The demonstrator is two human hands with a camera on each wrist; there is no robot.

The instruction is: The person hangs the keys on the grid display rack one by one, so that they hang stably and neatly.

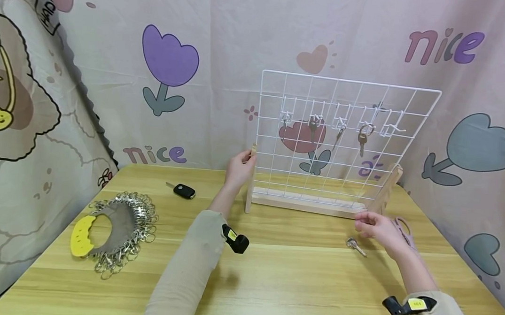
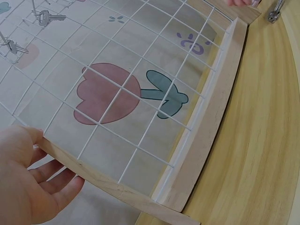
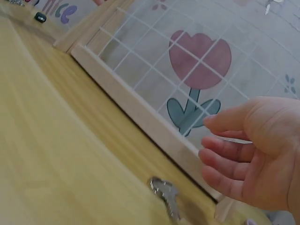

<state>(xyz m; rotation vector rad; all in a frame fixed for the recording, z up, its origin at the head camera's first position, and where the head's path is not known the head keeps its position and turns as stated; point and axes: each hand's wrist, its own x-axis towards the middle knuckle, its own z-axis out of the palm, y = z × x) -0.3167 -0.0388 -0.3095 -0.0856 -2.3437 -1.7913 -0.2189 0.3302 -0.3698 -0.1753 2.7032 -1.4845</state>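
A white wire grid (image 1: pixel 260 115) stands upright in a wooden frame, its base bar (image 1: pixel 305 205) resting on the table. My left hand (image 1: pixel 240 170) grips the frame's left wooden upright (image 2: pixel 117 190), thumb on the near side and fingers behind it. By the base's right end is my right hand (image 1: pixel 376 228), its fingers loosely bent with nothing in them. A small silver key (image 3: pixel 166 194) lies on the table just left of that hand. Several keys hang from white hooks on the grid, one key (image 1: pixel 362 146) being on the second hook from the right; the rightmost hook (image 1: pixel 391 130) carries none.
On the left lies a grey ring-shaped holder (image 1: pixel 124 222) with a yellow edge and many metal rings around it. A black car key (image 1: pixel 184 191) lies behind it. Purple-handled scissors (image 1: pixel 406 233) are partly hidden behind my right hand. A printed curtain (image 1: pixel 232 44) hangs behind the table.
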